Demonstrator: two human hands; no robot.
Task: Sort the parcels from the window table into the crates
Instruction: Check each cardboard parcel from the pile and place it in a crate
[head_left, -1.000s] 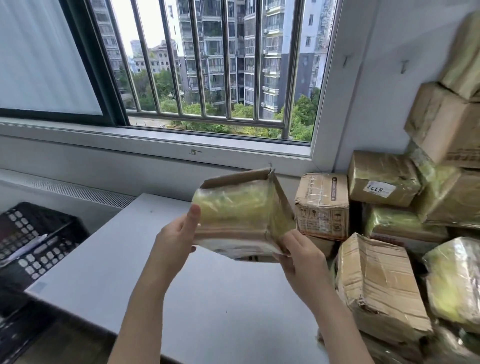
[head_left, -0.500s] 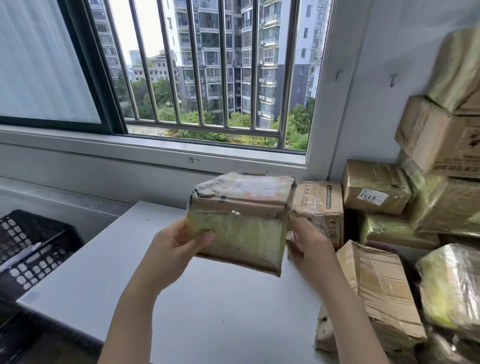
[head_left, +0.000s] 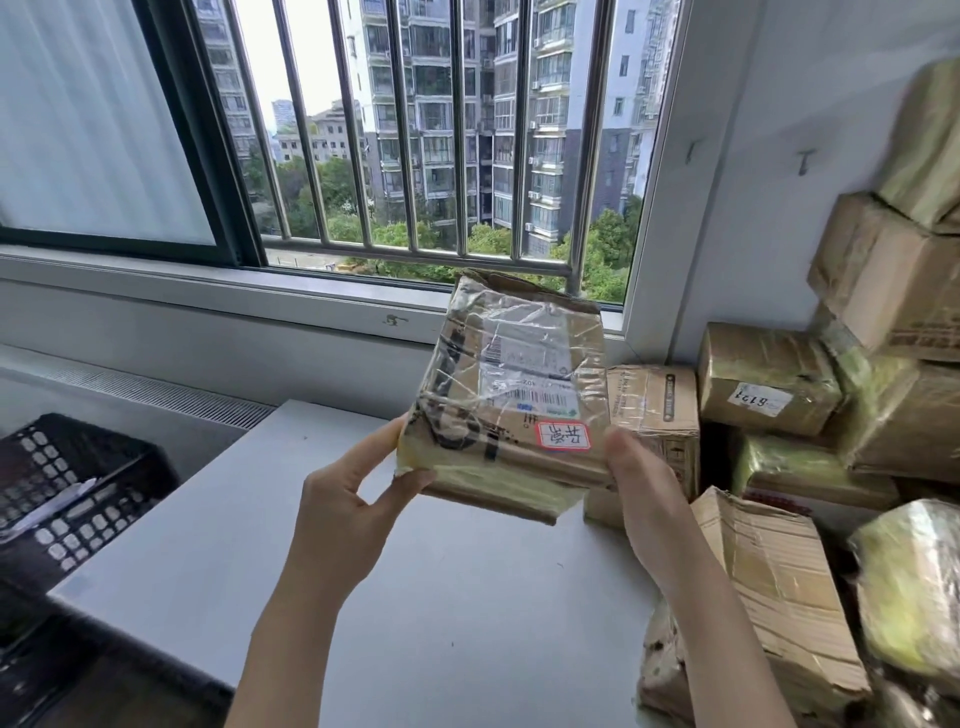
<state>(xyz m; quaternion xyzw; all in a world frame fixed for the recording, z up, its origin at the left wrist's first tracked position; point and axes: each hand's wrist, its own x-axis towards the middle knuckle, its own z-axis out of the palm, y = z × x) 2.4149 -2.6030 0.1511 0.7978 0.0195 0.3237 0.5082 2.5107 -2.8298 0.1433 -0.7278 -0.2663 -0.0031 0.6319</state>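
Both hands up: left hand (head_left: 347, 512) pinches the taped parcel (head_left: 506, 402) at its lower-left corner, right hand (head_left: 641, 491) fingers grip its right edge; it hangs above the bare grey counter (head_left: 426, 597); stacked parcels (head_left: 769, 382) crowd the right, black crate (head_left: 67, 486) beyond the left edge.

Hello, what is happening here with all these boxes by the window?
A person holds one taped parcel above the table with the left hand and right hand, label side facing up. More parcels are stacked at the right. A black crate stands at the left.
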